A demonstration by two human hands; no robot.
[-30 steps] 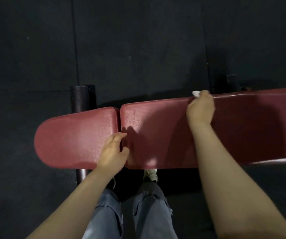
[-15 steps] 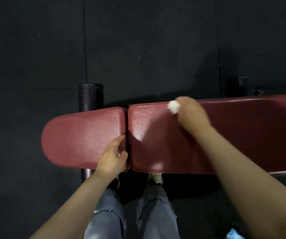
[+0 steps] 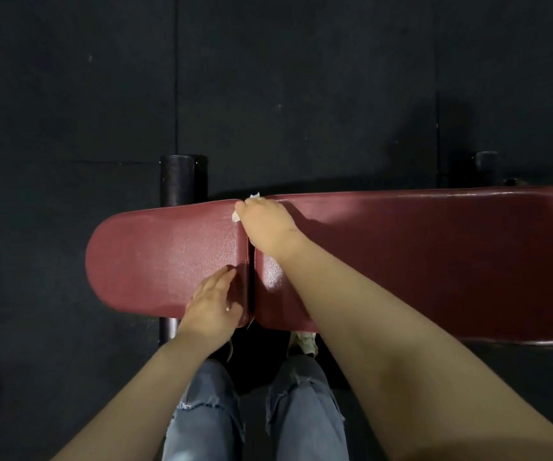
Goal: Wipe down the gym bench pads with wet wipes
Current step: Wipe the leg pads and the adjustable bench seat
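A dark red gym bench lies across the view with a short seat pad [image 3: 162, 254] on the left and a long back pad [image 3: 435, 254] on the right, split by a narrow gap. My right hand [image 3: 265, 227] holds a white wet wipe [image 3: 236, 216] at the far end of that gap; only small bits of the wipe show past the fingers. My left hand [image 3: 213, 304] rests flat on the near right corner of the seat pad, fingers straight, thumb by the gap.
Black rubber floor tiles surround the bench. A black foam roller [image 3: 182, 179] sticks out behind the seat pad, and a black frame post [image 3: 486, 164] stands behind the back pad. My legs in blue jeans [image 3: 255, 410] stand against the near side.
My right hand has slid the wipe leftward along the far edge of the back pad, from mid-pad to the gap. The left hand has stayed on the seat pad.
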